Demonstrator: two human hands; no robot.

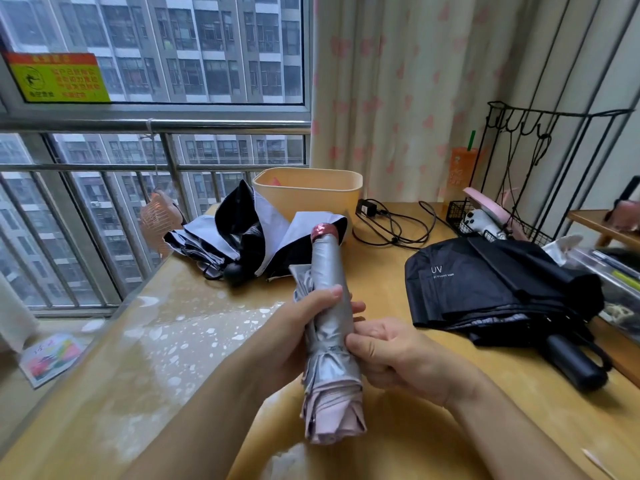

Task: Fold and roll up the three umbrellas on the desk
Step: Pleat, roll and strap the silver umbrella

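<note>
A silver umbrella (327, 271) with a pink tip and pale pink edge is rolled tight and held upright above the desk (166, 341). My left hand (294, 327) wraps around its middle from the left. My right hand (391, 355) pinches its fabric at the strap on the right side. A lavender and black umbrella (242, 237) lies loose and unrolled at the back of the desk. A black umbrella (498, 285) marked UV lies collapsed but loose on the right, handle toward me.
A yellow bin (308, 192) stands at the back by the curtain. A black charger and cable (391, 220) lie beside it. A black wire rack (512, 202) with small items stands at the back right. The window railing (156, 126) runs along the left.
</note>
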